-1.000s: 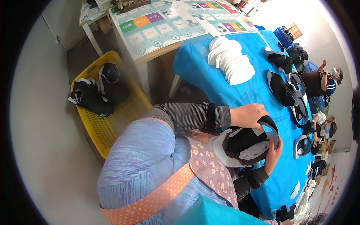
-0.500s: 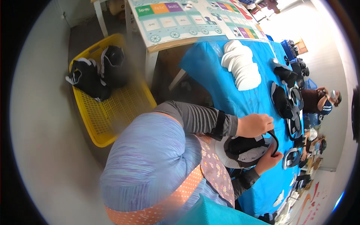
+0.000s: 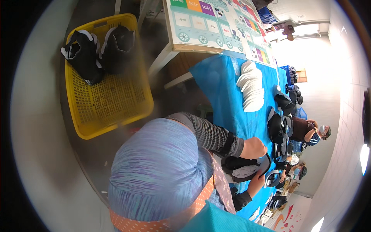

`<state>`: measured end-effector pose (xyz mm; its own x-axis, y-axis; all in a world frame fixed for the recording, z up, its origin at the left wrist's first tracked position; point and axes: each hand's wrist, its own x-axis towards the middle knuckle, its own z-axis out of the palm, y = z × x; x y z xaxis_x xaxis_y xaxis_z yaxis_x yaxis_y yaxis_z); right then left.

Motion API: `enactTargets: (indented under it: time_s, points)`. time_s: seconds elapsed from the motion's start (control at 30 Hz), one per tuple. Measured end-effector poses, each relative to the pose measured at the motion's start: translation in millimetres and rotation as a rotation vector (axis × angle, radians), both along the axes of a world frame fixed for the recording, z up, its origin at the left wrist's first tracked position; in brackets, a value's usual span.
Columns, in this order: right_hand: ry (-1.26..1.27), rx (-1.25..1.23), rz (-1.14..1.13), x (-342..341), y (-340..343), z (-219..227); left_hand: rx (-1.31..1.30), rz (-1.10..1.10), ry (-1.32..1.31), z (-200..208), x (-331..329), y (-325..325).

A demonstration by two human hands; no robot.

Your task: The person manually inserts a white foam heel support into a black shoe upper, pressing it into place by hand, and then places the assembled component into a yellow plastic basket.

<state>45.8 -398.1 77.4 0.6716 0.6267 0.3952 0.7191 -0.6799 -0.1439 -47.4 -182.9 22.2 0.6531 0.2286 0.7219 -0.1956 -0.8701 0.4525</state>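
Note:
Between both my hands is a black, white and grey shoe upper [image 3: 245,170], close to my apron at the table's near edge. My left hand [image 3: 254,148] is closed on the end of its dark curved edge, fingers bent. My right hand [image 3: 256,185] grips the same edge from the other side. The part of the upper nearest my body is hidden by my left sleeve. More black and grey shoe uppers [image 3: 275,127] lie on the blue-covered table [image 3: 228,91] beyond my hands. A fanned stack of white pads [image 3: 251,87] lies to the left of them.
A yellow basket [image 3: 148,98] on the floor holds black shoes [image 3: 83,54] with white trim. A second table [image 3: 181,48] with colourful printed sheets adjoins the blue-covered one. Across the table is a person in a brown apron [image 3: 300,129]; another person [image 3: 295,170] works farther along.
The view has swung, so the basket and tables sit differently in it. Both my hands stay on the shoe upper's edge, now closer to each other in the picture.

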Motion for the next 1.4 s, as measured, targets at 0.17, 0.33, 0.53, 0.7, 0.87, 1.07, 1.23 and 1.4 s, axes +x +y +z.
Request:
enactTargets:
  time_s: [0.17, 0.33, 0.53, 0.7, 0.87, 1.07, 1.23, 1.4]
  points:
    - [-0.233, -0.165, -0.091, -28, 40, 19, -0.124, 0.08, -0.013, 2, -4, -8]
    - [-0.21, -0.103, -0.046, -21, 47, 17, -0.483, -0.21, -0.479, -17, -46, 33]
    - [-0.021, -0.126, -0.123, -5, 11, 6, -0.921, 0.703, -0.454, -159, -144, 179]
    - [0.189, 0.068, -0.139, 6, -10, -15, -0.539, 0.941, 0.15, -228, -128, 281]
    - [0.152, -0.061, -0.185, 3, 2, 0, -0.182, 1.017, -0.238, -229, -101, 350]
    - [0.17, 0.128, -0.107, -2, 4, -16, -0.261, 0.899, 0.199, -243, -91, 386]
    - [0.221, 0.15, -0.12, 3, 3, -14, -0.224, 0.877, 0.31, -258, -87, 386]
    - [0.246, 0.04, -0.157, 19, -20, -18, -0.173, 0.871, 0.36, -273, -101, 385]
